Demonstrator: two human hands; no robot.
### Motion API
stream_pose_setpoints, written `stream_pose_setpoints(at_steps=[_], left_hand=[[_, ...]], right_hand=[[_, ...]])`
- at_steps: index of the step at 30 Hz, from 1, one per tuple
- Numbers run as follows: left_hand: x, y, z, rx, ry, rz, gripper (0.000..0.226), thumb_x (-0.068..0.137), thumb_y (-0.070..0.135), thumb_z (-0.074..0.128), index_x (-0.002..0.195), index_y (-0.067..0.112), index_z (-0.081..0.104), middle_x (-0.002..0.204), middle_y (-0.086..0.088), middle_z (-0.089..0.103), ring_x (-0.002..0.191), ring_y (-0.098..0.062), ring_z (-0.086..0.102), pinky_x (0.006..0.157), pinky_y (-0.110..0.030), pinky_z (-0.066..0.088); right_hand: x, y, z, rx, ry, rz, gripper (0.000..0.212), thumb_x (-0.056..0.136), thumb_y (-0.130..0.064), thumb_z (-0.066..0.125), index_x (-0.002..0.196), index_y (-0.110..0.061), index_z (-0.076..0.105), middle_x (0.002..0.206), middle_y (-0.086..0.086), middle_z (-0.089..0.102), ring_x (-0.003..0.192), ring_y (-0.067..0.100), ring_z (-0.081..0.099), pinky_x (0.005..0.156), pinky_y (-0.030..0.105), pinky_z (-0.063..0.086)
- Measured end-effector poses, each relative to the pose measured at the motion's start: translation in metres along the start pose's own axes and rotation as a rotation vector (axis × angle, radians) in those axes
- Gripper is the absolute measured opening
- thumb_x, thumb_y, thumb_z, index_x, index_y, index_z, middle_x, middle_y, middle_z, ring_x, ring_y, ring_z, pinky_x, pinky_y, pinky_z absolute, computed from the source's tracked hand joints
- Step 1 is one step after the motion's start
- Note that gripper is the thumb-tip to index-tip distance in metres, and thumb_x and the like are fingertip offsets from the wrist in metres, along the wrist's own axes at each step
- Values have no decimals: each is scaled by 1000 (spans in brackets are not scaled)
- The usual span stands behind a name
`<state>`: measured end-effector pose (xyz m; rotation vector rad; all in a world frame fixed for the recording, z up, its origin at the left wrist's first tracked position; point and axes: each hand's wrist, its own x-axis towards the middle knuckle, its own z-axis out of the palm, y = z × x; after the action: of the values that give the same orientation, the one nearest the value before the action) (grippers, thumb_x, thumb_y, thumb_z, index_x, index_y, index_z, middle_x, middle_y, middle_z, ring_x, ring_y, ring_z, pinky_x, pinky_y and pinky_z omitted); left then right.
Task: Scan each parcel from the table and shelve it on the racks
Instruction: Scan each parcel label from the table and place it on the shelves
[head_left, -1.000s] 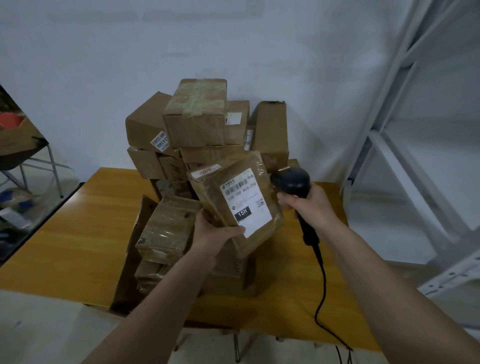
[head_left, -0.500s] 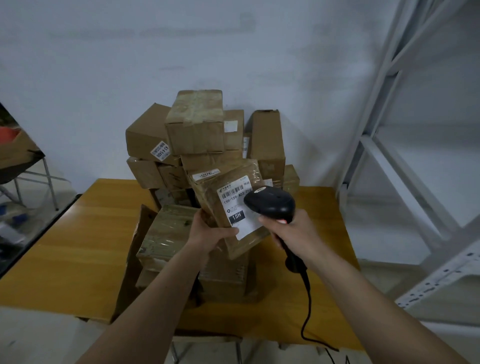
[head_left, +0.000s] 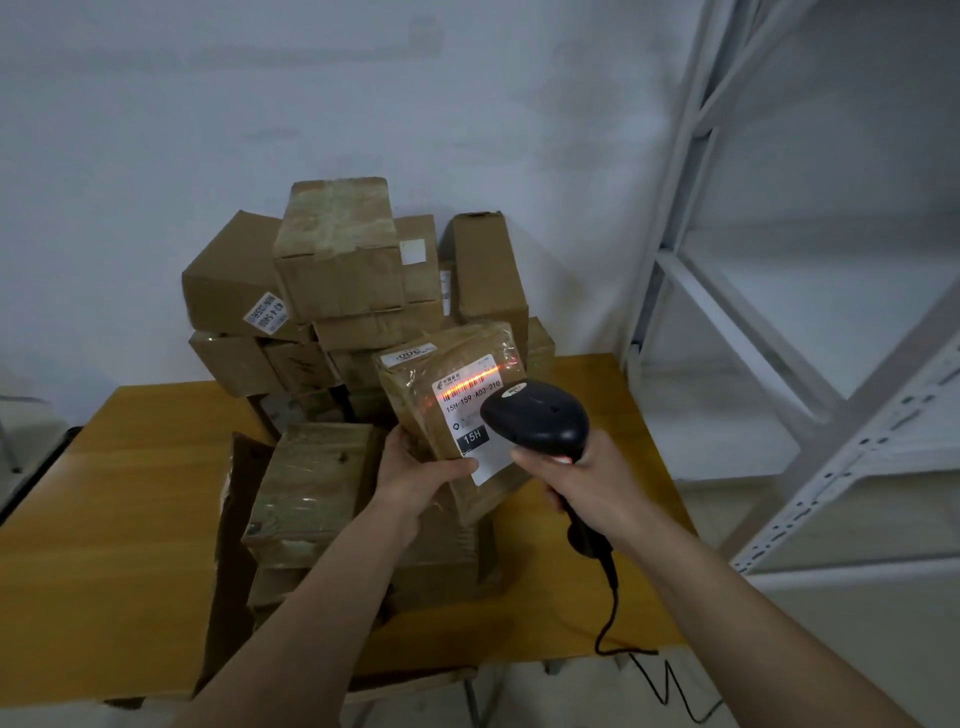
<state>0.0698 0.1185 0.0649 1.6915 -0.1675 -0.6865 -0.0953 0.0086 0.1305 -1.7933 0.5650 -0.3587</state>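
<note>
Above the wooden desk (head_left: 130, 519), in front of the heap of cardboard boxes (head_left: 337, 249), we hold a brown padded parcel (head_left: 415, 405) tilted up in our left hand (head_left: 415, 478), thumb laid across the lower edge of its white shipping label (head_left: 470, 415) and the other fingers curled behind it. Just right of the parcel, our right hand (head_left: 587, 483) grips the handle of a black barcode scanner (head_left: 535, 415), fingers wrapped round it, the head close over the label. A red-orange scan line (head_left: 472, 382) lies across the barcode at the label's top; below it we read "15H-159-A03-210" and "15H". The scanner's black cable (head_left: 613, 608) trails down past the desk's near edge. A white metal rack (head_left: 779, 364) stands to the right of the desk.
</note>
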Motion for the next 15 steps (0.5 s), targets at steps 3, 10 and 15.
stream_pose_setpoints(at_steps=[3, 10, 15], left_hand=[[5, -3, 13, 42, -50, 2, 104, 56, 13, 92, 143, 25, 37, 133, 1, 55, 123, -25, 53, 97, -54, 50], [-9, 6, 42, 80, -110, 17, 106, 52, 13, 94, 143, 22, 39, 129, 0, 59, 115, -24, 58, 87, -44, 55], [-41, 25, 73, 88, -105, 69, 111, 50, 14, 95, 145, 21, 37, 132, -1, 57, 120, -26, 55, 93, -49, 52]], right_hand=[[-10, 4, -4, 42, 54, 18, 26, 89, -21, 67, 65, -21, 60, 49, -2, 49, 42, 5, 47, 47, 14, 42], [-43, 15, -30, 117, 193, 39, 29, 88, -25, 69, 62, -21, 59, 47, -1, 50, 42, 9, 47, 47, 18, 42], [-68, 13, -67, 124, 205, -17, 34, 89, -29, 68, 57, -22, 58, 46, -2, 51, 42, 10, 47, 49, 17, 44]])
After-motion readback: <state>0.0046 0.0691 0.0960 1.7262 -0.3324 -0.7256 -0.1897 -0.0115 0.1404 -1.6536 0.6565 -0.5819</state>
